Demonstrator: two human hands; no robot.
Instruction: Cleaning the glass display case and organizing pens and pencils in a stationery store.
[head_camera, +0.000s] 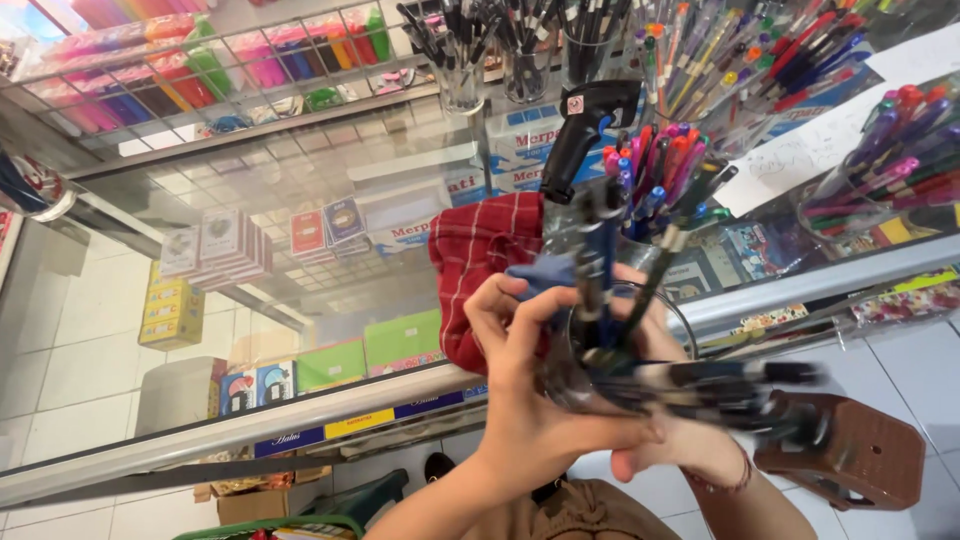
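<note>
My left hand (520, 370) grips a clear glass pen cup (610, 340) from the left side, fingers wrapped over it, with a blue cloth (545, 272) under the fingertips. My right hand (690, 445) holds a bundle of dark pens (720, 385) lying sideways under the cup, blurred by motion. A few pens (600, 250) stand up out of the cup. A red checked cloth (480, 260) lies on the glass counter just behind my left hand.
The glass counter (300, 180) holds a black barcode scanner (585, 130), several cups of coloured pens (660, 165), more pens (890, 150) at the right and a wire rack of markers (200, 70) at the back. A brown plastic stool (850, 455) stands on the tiled floor.
</note>
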